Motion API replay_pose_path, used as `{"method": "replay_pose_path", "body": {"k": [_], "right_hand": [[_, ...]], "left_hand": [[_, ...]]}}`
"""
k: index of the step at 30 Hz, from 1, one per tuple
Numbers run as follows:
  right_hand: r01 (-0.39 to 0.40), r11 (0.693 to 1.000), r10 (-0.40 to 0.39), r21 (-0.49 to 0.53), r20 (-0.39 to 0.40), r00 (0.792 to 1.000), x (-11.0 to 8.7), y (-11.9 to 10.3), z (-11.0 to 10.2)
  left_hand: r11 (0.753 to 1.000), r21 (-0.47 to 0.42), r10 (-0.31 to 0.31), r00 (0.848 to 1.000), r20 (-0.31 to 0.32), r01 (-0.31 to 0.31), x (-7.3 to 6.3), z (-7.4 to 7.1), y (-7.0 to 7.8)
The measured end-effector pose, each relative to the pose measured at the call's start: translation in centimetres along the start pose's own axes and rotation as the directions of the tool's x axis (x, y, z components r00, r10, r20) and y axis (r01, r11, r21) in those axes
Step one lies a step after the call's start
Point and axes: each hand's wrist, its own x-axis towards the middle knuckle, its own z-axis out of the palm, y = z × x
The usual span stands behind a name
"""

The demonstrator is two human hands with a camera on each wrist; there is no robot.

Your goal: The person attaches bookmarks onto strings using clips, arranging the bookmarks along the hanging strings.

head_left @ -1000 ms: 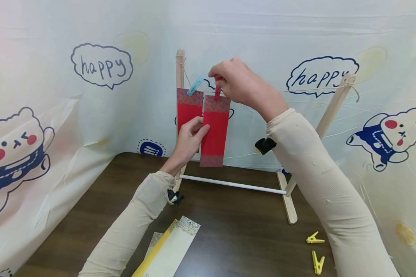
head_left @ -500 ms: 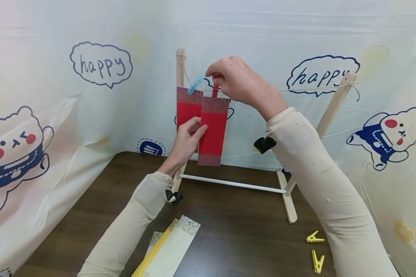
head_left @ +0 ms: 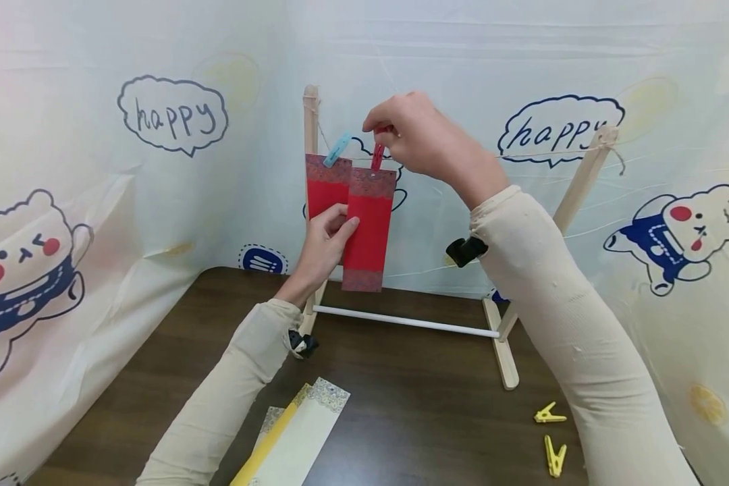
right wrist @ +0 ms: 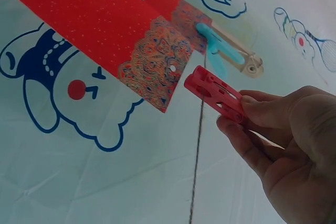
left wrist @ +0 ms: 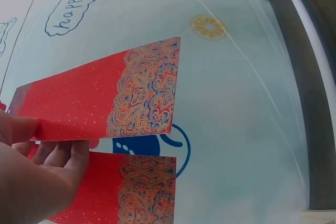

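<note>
My left hand (head_left: 323,248) pinches a red paper card (head_left: 369,233) at its left edge between thumb and fingers. Both ends of the card have patterned bands, and a small hole shows near its top edge. In my right hand (head_left: 428,142) is a red clothespin (right wrist: 215,95), squeezed between thumb and fingers. Its tip is at the string (right wrist: 197,166), just off the card's top edge in the right wrist view. Beside this card, a second red card (head_left: 323,191) hangs from the string by a light blue clothespin (head_left: 337,150), partly hidden by my left hand.
A wooden frame with a left post (head_left: 311,125), a right post (head_left: 586,179) and a white lower rod (head_left: 407,322) carries the string. White and yellow cards (head_left: 304,432) lie at the table's front. Two yellow clothespins (head_left: 549,413) lie at the right.
The red clothespin's tip overlapped the card's top a second ago; now the card's top sits just below it. My left hand has shifted the card slightly left, toward the hanging card.
</note>
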Motion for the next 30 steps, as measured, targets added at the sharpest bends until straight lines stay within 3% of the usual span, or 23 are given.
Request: {"method": "replay_pose_path", "body": {"k": [4,13,19,26,30], "right_hand": [[0.02,1.0,-0.02,0.002,0.041,0.999,0.1,0.0,0.6],[0.053,0.998,-0.053,-0.018,0.009,0.999,0.2,0.2,0.6],[0.052,0.999,-0.051,-0.013,0.054,0.997,0.3,0.0,1.0],[0.071,0.997,-0.072,0.007,0.045,0.996,0.2,0.2,1.2],[0.027,1.0,-0.027,-0.001,0.08,0.996,0.3,0.1,1.1]], "left_hand": [[0.999,-0.006,-0.036,0.999,0.018,0.037,-0.2,-0.1,-0.2],[1.0,-0.014,-0.007,1.0,0.011,0.008,0.4,-1.0,-3.3],[1.0,-0.027,0.002,1.0,0.014,-0.002,0.5,-1.1,-3.6],[0.999,-0.022,0.027,1.0,0.013,-0.026,1.0,-0.9,-3.3],[1.0,-0.001,0.029,1.0,0.009,-0.029,1.2,-0.9,-3.2]]}}
